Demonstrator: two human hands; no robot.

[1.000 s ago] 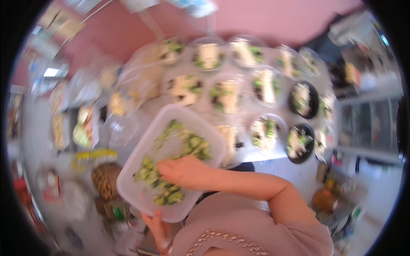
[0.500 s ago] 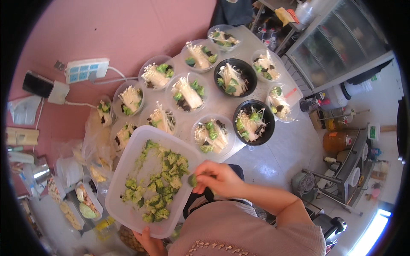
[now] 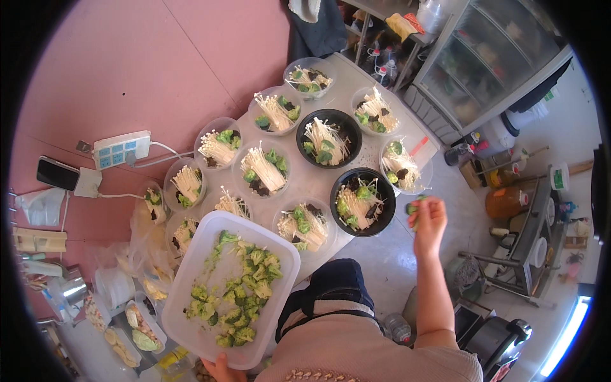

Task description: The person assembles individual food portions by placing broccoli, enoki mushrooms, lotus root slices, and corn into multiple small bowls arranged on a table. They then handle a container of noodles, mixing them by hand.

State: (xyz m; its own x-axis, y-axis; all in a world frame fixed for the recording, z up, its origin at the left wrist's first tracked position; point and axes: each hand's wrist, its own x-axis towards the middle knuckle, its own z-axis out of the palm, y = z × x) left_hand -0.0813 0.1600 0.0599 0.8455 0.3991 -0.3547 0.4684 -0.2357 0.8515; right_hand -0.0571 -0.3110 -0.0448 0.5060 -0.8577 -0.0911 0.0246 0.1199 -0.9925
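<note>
My left hand (image 3: pixel 224 370) grips the near edge of a white plastic tub (image 3: pixel 191 274), its fingers partly hidden beneath. Many broccoli pieces (image 3: pixel 245 299) lie spread over the tub's bottom. Raised past the table's right edge, my right hand (image 3: pixel 430 223) pinches a broccoli floret (image 3: pixel 412 207). Nearest to it are a clear bowl (image 3: pixel 425 181) and a black bowl (image 3: pixel 389 213), both holding enoki mushrooms and broccoli. A second black bowl (image 3: pixel 324 113) and several clear bowls around it hold enoki mushrooms (image 3: pixel 275 113), broccoli and dark pieces.
The bowls crowd the pale table (image 3: pixel 347 73) against a pink wall (image 3: pixel 191 57). A power strip (image 3: pixel 121 150) and a phone (image 3: pixel 57 173) are on that wall. Right of the table stands a glass-door fridge (image 3: pixel 490 57). Ingredient trays (image 3: pixel 145 328) lie at lower left.
My right hand has moved from the tub's right edge, out and up to the right, carrying the floret. The tub stays in my left hand, nearly in place. The view has shifted slightly.
</note>
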